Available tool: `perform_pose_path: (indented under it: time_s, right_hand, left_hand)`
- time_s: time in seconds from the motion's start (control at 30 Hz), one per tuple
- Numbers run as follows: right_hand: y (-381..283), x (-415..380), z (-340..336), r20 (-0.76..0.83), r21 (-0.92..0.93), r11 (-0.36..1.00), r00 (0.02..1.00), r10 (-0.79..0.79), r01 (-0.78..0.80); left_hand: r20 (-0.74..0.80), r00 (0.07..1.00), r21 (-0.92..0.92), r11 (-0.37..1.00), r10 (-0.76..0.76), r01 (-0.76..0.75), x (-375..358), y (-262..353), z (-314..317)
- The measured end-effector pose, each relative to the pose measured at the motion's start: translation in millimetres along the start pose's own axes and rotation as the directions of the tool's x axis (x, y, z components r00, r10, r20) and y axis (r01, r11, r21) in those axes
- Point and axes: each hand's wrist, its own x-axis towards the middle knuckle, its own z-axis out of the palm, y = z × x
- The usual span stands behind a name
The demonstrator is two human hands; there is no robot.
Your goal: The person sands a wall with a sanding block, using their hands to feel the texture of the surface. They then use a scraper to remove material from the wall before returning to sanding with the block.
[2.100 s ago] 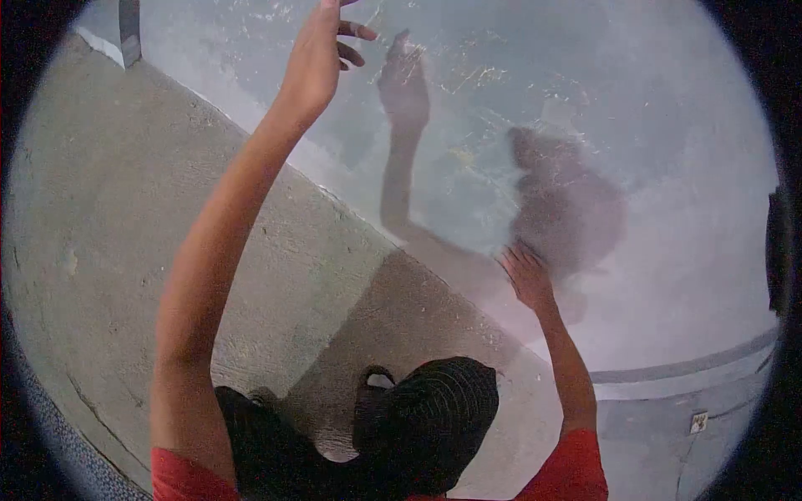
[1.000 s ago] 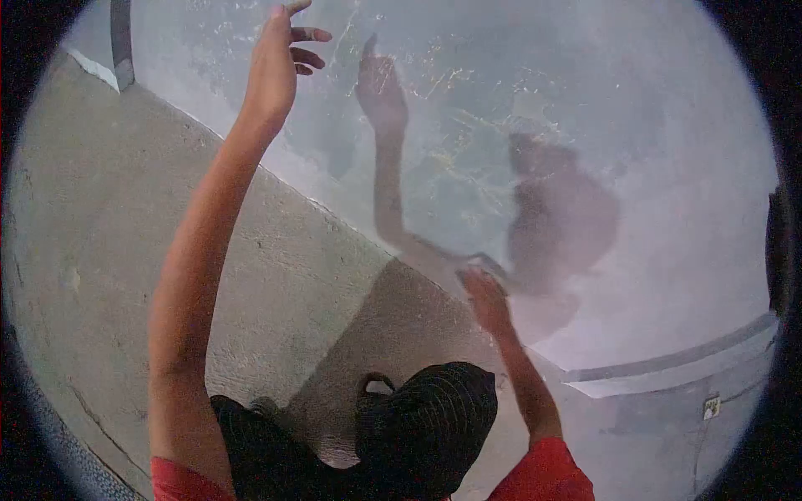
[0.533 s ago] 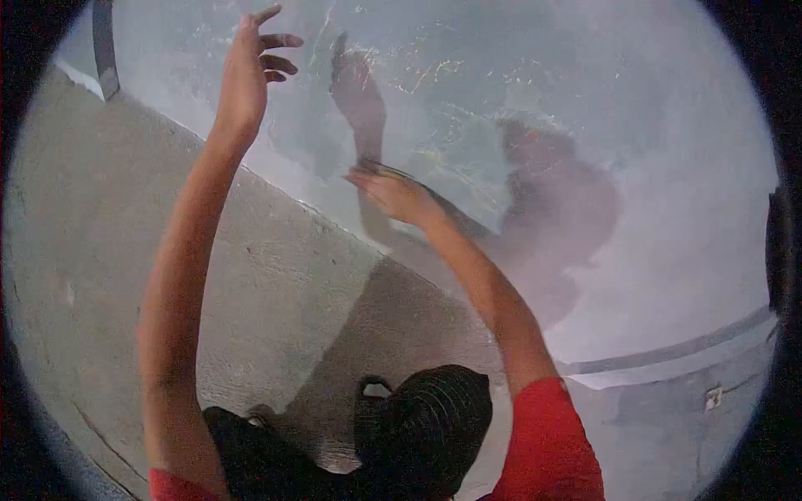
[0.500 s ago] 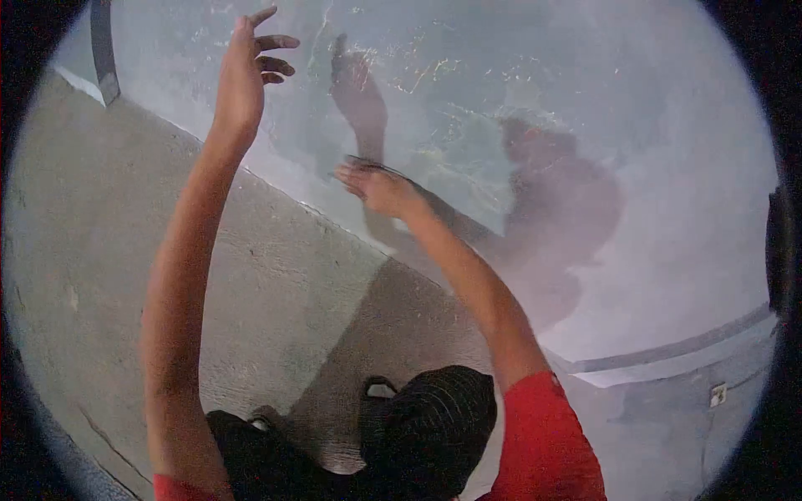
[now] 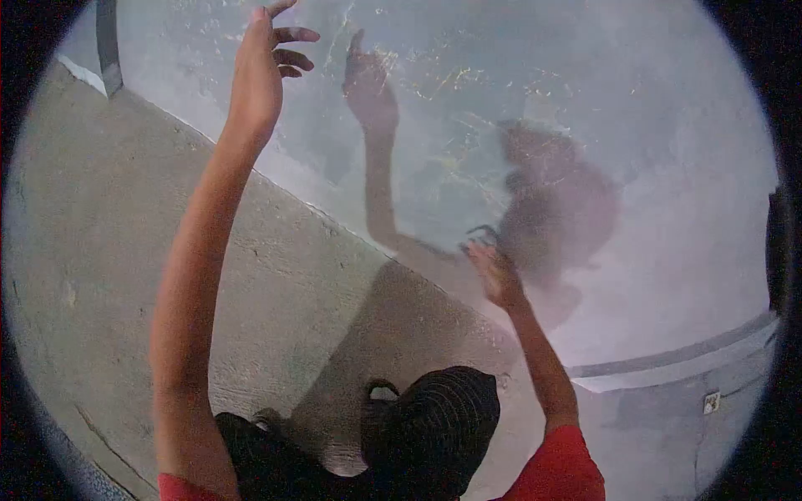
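My left hand (image 5: pixel 271 63) is raised at the upper left with its fingers apart, and nothing is in it. It stands in front of the pale grey-blue wall (image 5: pixel 434 50), which has scattered yellowish marks. Lower and to the right, my right hand (image 5: pixel 495 269) is at the wall with its fingertips by their own shadow. Its fingers are slightly spread and no object shows in it. Shadows of my arm and head fall on the wall.
A rough concrete floor (image 5: pixel 125 225) meets the wall along a diagonal edge. Dark bands run at the upper left and lower right of the wall. An electrical outlet (image 5: pixel 711 402) is at the lower right. My knees in dark cloth are at the bottom.
My right hand has moved right and down along the wall, away from my left hand. My left hand has shifted slightly to the right.
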Motion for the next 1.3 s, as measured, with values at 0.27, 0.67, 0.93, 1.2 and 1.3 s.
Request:
perform_pose_path:
  time_s: [0.27,0.67,0.93,1.2,1.3]
  right_hand:
    - [26.7,64.4,-34.0,0.179,-0.132,0.974,0.971,-0.158,0.183]
    - [-41.5,260.5,116.0,-0.012,-0.037,0.942,0.942,-0.334,0.334]
    - [-14.4,75.9,-10.8,-0.121,-0.082,0.994,0.989,-0.088,0.078]
    - [38.0,38.0,-46.9,0.025,-0.230,0.969,0.996,-0.087,0.090]
    - [21.0,97.9,-21.7,-0.056,-0.167,0.975,0.986,-0.155,0.144]
  left_hand:
    - [0.026,0.998,0.059,0.997,-0.051,0.050,-9.1,-28.4,14.0]
    - [0.055,0.998,0.156,0.988,0.003,-0.012,-19.5,16.0,6.4]
    - [0.018,0.998,0.099,0.993,0.060,-0.062,-13.4,18.7,10.8]
    - [0.088,0.995,-0.004,0.999,-0.048,0.049,-16.7,-5.3,31.6]
    - [0.077,0.996,0.052,0.998,-0.049,0.045,-19.3,-11.9,30.8]
